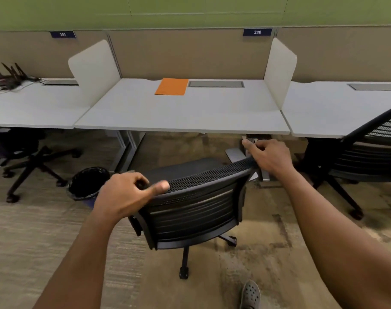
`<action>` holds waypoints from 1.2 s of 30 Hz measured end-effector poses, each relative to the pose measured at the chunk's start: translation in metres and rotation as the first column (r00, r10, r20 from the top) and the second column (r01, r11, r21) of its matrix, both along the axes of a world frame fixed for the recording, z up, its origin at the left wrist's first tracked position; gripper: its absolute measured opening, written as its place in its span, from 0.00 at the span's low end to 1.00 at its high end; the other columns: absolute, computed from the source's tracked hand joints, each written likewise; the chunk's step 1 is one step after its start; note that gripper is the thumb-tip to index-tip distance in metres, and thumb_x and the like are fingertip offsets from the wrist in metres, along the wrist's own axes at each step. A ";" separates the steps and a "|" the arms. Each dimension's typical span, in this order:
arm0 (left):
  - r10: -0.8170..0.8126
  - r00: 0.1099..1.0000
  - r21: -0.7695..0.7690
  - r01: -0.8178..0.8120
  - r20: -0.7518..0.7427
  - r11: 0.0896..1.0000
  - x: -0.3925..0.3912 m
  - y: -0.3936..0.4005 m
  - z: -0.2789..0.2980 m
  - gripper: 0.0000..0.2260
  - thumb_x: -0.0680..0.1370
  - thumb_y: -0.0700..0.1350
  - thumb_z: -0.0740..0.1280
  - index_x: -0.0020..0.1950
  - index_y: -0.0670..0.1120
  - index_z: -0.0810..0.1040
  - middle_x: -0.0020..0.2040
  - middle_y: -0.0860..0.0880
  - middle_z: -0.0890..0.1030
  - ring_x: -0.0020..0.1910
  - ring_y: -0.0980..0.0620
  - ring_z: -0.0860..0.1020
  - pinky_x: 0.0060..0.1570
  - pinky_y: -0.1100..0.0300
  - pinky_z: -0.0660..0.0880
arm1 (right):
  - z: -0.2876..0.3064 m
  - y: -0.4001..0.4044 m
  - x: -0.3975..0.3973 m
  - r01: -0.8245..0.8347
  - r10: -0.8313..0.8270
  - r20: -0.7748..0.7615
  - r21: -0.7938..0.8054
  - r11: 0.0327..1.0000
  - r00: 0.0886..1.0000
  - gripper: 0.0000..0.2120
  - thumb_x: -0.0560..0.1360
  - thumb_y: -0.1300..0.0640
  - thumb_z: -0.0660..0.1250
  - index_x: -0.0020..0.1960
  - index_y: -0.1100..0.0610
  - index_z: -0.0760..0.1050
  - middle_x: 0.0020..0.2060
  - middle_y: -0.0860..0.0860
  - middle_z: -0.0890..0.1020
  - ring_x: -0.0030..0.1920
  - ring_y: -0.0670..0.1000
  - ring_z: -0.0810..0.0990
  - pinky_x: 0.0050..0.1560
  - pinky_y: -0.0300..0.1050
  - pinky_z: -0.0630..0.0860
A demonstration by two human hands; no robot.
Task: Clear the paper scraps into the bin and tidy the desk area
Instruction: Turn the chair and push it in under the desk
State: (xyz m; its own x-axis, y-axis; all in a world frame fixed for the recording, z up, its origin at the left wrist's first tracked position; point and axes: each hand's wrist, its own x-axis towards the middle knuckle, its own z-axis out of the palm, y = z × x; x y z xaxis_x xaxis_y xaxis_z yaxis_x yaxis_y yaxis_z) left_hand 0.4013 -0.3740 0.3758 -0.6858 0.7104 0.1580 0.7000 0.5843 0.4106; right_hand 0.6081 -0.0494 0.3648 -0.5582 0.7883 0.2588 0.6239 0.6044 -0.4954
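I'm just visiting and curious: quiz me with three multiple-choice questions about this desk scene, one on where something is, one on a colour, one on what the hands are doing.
1. Where is the bin?
A. On the desk
B. On the floor, left of the chair
C. Behind the right-hand divider

2. What colour is the folder on the desk?
A. Orange
B. Blue
C. Green

3. What are the two hands doing?
A. Holding paper scraps
B. Resting flat on the desk
C. Gripping the top edge of the chair back

Answers:
1 B: the black-lined bin stands on the carpet beside the chair.
2 A: the flat folder near the back of the desk is bright orange.
3 C: the left hand and right hand each close on a top corner of the backrest.
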 end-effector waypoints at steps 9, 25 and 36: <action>0.329 0.931 0.242 -0.288 -0.156 0.927 -0.018 -0.041 -0.015 0.33 0.75 0.74 0.46 0.31 0.51 0.76 0.25 0.54 0.74 0.27 0.52 0.70 0.30 0.58 0.64 | 0.006 -0.057 -0.003 -0.059 0.058 -0.029 -0.028 0.998 0.998 0.37 0.66 0.19 0.47 0.52 0.43 0.80 0.42 0.39 0.79 0.46 0.46 0.76 0.41 0.43 0.69; 0.426 0.895 0.023 -0.427 -0.130 0.904 -0.102 -0.034 -0.015 0.35 0.72 0.76 0.43 0.46 0.53 0.80 0.42 0.44 0.79 0.49 0.37 0.78 0.44 0.49 0.70 | 0.016 -0.082 -0.042 -0.161 0.160 0.055 0.014 0.987 0.986 0.38 0.67 0.20 0.43 0.58 0.42 0.77 0.65 0.42 0.76 0.65 0.50 0.72 0.60 0.56 0.68; 0.272 0.961 -0.065 -0.275 -0.052 0.959 -0.145 -0.015 -0.010 0.42 0.72 0.76 0.43 0.75 0.50 0.67 0.79 0.48 0.60 0.77 0.48 0.56 0.74 0.46 0.54 | 0.011 -0.056 -0.082 -0.165 0.148 0.147 0.111 0.980 0.978 0.40 0.71 0.22 0.41 0.70 0.44 0.69 0.73 0.46 0.66 0.73 0.49 0.60 0.70 0.55 0.59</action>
State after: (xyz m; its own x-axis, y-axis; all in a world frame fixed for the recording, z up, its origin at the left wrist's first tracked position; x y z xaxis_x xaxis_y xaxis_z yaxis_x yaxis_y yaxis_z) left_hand 0.2559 -0.3892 0.3654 -0.8491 0.5073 0.1472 0.5254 0.7824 0.3343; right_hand 0.5263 -0.1057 0.3758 -0.7089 0.6557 0.2599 0.5737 0.7504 -0.3284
